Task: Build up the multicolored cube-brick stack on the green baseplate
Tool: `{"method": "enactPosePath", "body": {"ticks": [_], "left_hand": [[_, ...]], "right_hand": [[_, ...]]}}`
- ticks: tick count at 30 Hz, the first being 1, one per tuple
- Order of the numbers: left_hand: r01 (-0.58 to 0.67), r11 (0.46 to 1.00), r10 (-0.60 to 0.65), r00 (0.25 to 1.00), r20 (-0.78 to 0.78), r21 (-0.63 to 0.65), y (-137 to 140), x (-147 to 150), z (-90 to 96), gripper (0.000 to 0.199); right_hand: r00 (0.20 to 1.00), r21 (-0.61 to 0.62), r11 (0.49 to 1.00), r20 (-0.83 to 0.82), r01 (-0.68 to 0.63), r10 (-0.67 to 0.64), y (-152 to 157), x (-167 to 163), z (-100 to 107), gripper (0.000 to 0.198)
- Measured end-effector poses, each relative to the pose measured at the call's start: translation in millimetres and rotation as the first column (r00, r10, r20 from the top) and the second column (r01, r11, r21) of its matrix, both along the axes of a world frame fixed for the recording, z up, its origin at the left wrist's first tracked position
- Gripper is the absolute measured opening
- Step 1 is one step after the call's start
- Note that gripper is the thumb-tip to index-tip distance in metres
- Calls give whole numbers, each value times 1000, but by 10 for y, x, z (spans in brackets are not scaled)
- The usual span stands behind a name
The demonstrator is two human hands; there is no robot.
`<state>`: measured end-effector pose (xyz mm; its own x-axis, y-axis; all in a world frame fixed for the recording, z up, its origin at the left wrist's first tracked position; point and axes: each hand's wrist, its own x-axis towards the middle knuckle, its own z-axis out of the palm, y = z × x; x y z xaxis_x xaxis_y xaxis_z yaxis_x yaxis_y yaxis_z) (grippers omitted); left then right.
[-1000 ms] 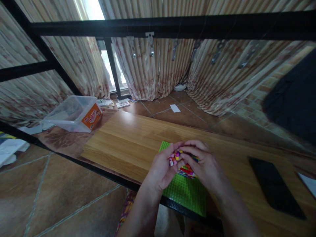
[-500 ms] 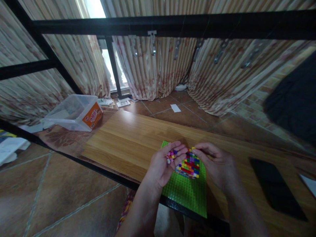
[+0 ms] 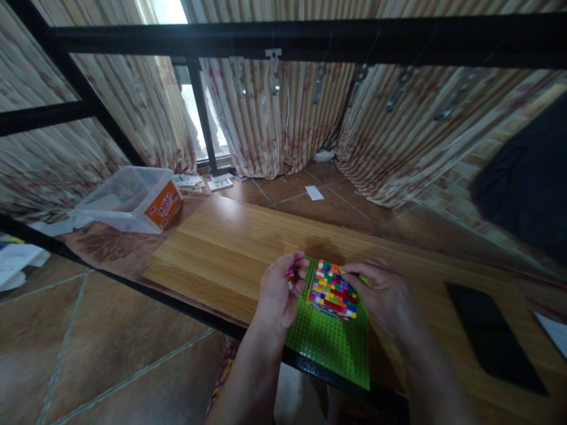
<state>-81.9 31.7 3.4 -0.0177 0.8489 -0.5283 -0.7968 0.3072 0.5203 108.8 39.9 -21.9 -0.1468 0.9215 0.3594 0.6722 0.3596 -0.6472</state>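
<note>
My left hand is cupped, palm up, with its fingers curled round several small toy bricks, pink, purple and white among them. Beside it stands a block built of many-coloured toy bricks, on a green studded baseplate. At the block's upper right corner my right hand pinches with thumb and forefinger. A small yellow brick shows at those fingertips; whether it is pressed onto the block, I cannot tell.
The baseplate lies at the near edge of a wooden table. A dark flat slab is to the right. At the left end sits a clear plastic box with an orange label. A black bar with hanging hooks crosses above.
My left hand has drawn back leftwards off the block and its fingers have curled in, baring the block's top. My right hand has shifted slightly left, still pinching.
</note>
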Motion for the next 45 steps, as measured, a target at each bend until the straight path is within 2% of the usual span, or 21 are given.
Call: {"method": "enactPosePath", "body": {"ticks": [9,14,25,31,34,38,45], "left_hand": [[-13,999,13,1000,6,29,2,-22,-27,8],[-16,1000,16,1000,7,24,-1,-24,-33,9],[-29,999,29,999,18,25,-9,-32,-27,10],[-30,999,29,1000,11,24,-12,-41,-18,10],[-27,999,27,1000,17,35,-18,-46,-21,9],[-28,999,28,999,18,34,-19,-46,-31,8],[-19,999,19,1000,15,27,-23,-37,-26,8]], "right_hand": [[997,26,999,58,-46,44,16,-9,-36,14],[996,57,998,92,-8,3,56,15,-87,16],[993,-106,989,-40,106,-111,79,143,-152,32],[959,-277,952,-211,129,-191,86,49,-172,33],[948,-311,941,-239,132,-212,93,26,-186,34],[964,-274,954,-195,125,-182,85,26,-177,32],[995,-117,990,-47,84,-90,62,-7,-131,29]]}}
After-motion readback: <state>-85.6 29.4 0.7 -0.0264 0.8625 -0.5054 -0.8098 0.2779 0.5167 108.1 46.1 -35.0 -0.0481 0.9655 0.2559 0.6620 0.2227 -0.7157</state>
